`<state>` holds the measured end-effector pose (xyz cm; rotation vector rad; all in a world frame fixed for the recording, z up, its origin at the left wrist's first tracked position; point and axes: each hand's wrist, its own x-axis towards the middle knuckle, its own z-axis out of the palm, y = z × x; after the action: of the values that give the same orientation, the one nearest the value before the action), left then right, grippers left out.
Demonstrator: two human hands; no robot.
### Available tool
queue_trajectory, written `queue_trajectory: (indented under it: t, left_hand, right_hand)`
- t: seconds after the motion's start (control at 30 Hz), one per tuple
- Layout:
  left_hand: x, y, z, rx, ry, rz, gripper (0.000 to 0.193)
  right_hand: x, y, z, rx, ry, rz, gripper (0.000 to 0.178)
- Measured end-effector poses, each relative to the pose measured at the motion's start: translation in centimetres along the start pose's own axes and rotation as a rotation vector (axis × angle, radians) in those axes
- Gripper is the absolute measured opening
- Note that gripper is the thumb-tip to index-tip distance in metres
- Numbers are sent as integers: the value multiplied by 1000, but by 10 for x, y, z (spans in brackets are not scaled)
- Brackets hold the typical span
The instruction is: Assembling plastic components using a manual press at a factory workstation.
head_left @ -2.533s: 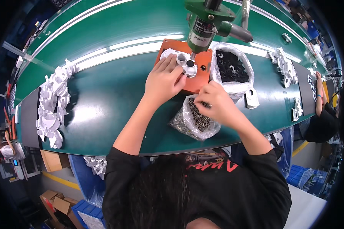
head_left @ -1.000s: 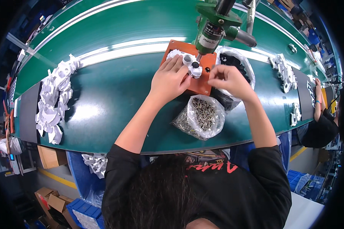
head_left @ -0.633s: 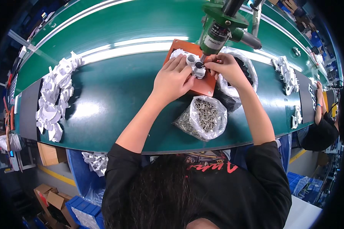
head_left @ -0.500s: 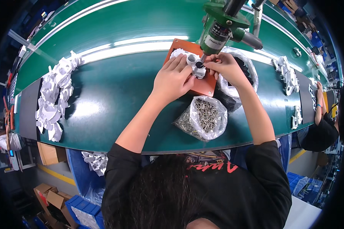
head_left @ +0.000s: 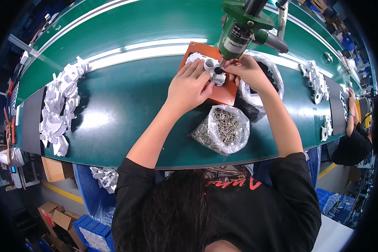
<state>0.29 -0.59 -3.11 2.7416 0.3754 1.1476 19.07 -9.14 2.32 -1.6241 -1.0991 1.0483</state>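
Observation:
My left hand [head_left: 189, 87] lies over a white plastic part [head_left: 209, 64], gripping its near left side with fingers and thumb. The part rests on an orange fixture board [head_left: 225, 95] and has round sockets. A small black round piece [head_left: 218, 70] sits at one socket. Beside it, the fingertips of my right hand [head_left: 247, 72] are pinched together, close under the tip of a green upright driver machine [head_left: 234, 41]. Whatever those fingertips hold is too small and covered to make out.
A clear bag of screws [head_left: 227, 128] lies nearer me on the green table [head_left: 126, 109]. Behind my right forearm sits a bag of black pieces [head_left: 269, 75]. White plastic parts are heaped at the left [head_left: 56, 107] and stand at the right [head_left: 317, 82]. Other people work at both sides.
Both hands stay almost in place. My right fingertips have shifted very slightly beside the black piece, and the part under my left hand looks nearly unmoved.

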Motion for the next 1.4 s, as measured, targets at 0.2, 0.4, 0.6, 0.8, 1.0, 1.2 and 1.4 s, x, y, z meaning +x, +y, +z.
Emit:
queue_trajectory:
  t: [0.2, 0.4, 0.6, 0.8, 1.0, 1.2, 1.4]
  left_hand:
    - [0, 0, 0, -7, 5, -2, 18]
    - [1, 1, 0, -7, 13, 3, 18]
    - [1, 1, 0, -1, 14, 6, 18]
    - [1, 1, 0, 1, 13, 8, 19]
    - [1, 1, 0, -6, 6, 7, 18]
    - [-1, 1, 0, 1, 13, 11, 19]
    - [0, 1, 1, -4, 14, 14, 19]
  right_hand:
    - [2, 4, -1, 12, -15, -10, 16]
    - [2, -2, 2, -17, -18, 34, 18]
    - [6, -6, 4, -113, -38, 60, 25]
    - [8, -10, 1, -202, -105, 100, 25]
    - [13, -1, -4, -165, -109, 23, 20]
    - [8, -7, 0, -192, -97, 100, 23]
    - [11, -5, 2, -173, -100, 75, 20]
